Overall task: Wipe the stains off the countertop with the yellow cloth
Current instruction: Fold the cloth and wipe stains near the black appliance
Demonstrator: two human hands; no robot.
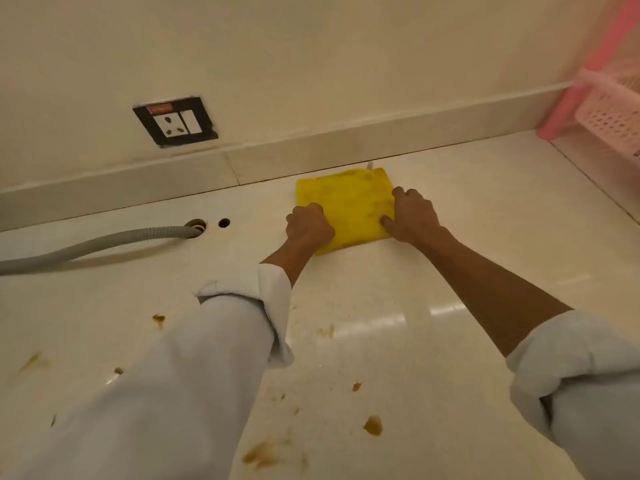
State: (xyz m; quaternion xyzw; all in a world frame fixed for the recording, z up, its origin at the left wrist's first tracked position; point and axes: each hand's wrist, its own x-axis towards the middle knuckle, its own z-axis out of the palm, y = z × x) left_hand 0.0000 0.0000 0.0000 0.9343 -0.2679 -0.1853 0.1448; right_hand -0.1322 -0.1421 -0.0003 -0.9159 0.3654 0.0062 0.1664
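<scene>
A folded yellow cloth (pixel 349 202) lies flat on the pale countertop (pixel 467 209), close to the back upstand. My left hand (pixel 308 227) grips the cloth's near left edge with curled fingers. My right hand (pixel 410 214) presses on its right edge, fingers bent over the fabric. Brown stains dot the counter nearer to me: one (pixel 373 425) at the lower right, a smear (pixel 259 455) at the bottom centre, and one (pixel 159 319) by my left sleeve.
A grey corrugated hose (pixel 86 247) runs from the left into a hole in the counter, beside a second small hole (pixel 224 222). A black wall socket (pixel 175 121) sits above. A pink plastic basket rack (pixel 609 109) stands at the far right corner.
</scene>
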